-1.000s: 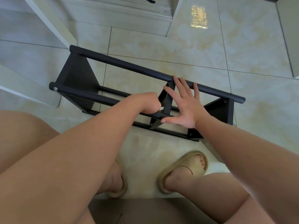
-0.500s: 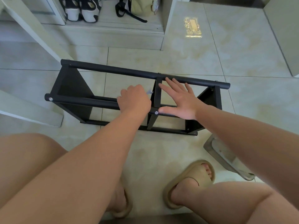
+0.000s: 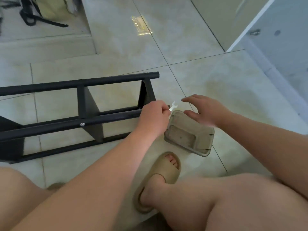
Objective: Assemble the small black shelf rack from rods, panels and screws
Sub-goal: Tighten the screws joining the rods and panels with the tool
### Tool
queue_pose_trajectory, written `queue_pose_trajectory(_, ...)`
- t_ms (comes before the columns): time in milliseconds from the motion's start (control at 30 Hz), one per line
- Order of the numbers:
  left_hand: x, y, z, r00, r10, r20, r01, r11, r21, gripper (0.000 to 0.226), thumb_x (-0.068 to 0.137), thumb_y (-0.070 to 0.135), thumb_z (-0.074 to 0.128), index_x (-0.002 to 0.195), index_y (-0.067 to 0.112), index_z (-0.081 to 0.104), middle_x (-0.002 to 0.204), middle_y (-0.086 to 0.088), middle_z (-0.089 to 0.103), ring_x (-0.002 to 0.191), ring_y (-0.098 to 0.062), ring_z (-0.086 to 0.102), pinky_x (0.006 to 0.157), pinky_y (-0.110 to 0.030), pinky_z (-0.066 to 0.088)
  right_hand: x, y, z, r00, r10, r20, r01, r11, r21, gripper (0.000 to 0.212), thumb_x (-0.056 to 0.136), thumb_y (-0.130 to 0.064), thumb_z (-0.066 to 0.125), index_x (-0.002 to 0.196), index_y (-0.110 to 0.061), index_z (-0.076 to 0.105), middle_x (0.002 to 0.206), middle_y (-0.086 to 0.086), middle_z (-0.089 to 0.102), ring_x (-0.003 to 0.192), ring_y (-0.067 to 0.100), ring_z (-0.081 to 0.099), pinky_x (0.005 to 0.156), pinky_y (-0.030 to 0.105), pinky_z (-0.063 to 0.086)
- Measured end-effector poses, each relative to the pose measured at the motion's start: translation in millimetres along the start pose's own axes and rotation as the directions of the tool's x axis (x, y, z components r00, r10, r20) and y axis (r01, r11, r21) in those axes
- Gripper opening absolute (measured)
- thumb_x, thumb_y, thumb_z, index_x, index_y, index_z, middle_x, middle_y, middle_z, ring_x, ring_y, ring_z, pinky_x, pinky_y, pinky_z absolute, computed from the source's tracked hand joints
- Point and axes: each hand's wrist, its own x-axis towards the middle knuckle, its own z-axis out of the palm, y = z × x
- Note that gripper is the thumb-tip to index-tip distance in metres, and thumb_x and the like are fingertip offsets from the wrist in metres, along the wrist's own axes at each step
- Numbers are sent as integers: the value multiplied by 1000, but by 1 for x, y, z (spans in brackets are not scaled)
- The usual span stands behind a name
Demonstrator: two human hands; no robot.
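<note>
Rack point(image 3: 108, 118) lies on the tiled floor point(image 3: 183, 47), its left end cut off by the frame edge and the right end of its near rod hidden behind the left hand point(image 3: 152, 119). The contents of the clear plastic tub point(image 3: 200, 130) are too blurred to read. Left arm reaches forward, fingers curled, pinching a small white wrench point(image 3: 173, 106) at the tub's far rim; right hand point(image 3: 205, 112) is palm down, fingers spread, holding nothing, over the tub, contact unclear.
</note>
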Motion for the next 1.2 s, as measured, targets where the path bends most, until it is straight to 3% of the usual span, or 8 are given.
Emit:
queue_pose_trajectory(100,1,1,56,978,-42,206,38,999,22,10,96,21,59,97,23,70,94,10,64,90,-12,59,74,-25,46,-23,49,25,990,132,39,-134,990,46,42,101,-37,54,140,-22,54,139,-4,58,130,21,52,99,36,44)
queue_pose_trajectory(167,6,-7,86,949,-80,305,60,996,72,13,94,18,60,87,25,68,87,14,61,87,-12,58,68,-22,41,-36,78,53,976,192,106,-201,977,74,40,101,-34,54,138,-20,56,138,-2,59,129,24,53,101,39,45)
queue_pose_trajectory(233,15,-16,111,921,-108,375,53,987,153,16,92,15,59,83,19,71,86,3,65,86,-19,59,68,-26,40,-46,100,85,959,237,152,-255,960,115,39,101,-31,55,137,-17,57,137,0,60,128,26,54,102,40,45)
queue_pose_trajectory(333,34,-29,143,891,-174,418,76,968,241,20,92,9,56,83,17,71,91,-11,68,89,-29,61,74,-32,47,-53,119,126,945,274,180,-301,942,147,38,100,-30,57,135,-17,58,133,1,62,124,26,56,97,37,46)
queue_pose_trajectory(600,61,-57,188,863,-254,436,98,932,349,29,96,9,53,117,18,71,121,-4,66,113,-27,60,89,-31,49,-29,127,180,943,259,207,-290,947,137,40,100,-34,56,137,-18,57,133,2,61,126,27,54,102,39,39)
queue_pose_trajectory(867,56,-52,150,869,-166,465,-21,929,370,23,96,14,55,114,17,68,118,-6,66,109,-28,60,93,-36,50,-16,100,142,958,251,140,-267,956,117,43,100,-36,55,140,-20,54,138,2,57,132,26,50,108,37,32)
queue_pose_trajectory(1000,43,-37,100,869,-94,485,-106,924,368,16,97,18,52,102,24,65,111,0,64,103,-24,60,89,-35,52,-11,76,95,968,228,104,-241,959,148,44,100,-32,56,142,-17,53,140,4,56,131,29,50,106,41,40)
queue_pose_trajectory(1200,19,-6,9,886,149,439,-337,856,391,18,94,16,49,96,27,63,105,5,65,100,-18,59,86,-38,51,5,26,24,991,118,59,-125,982,138,43,100,-35,56,142,-26,51,138,-8,57,127,18,53,101,37,45)
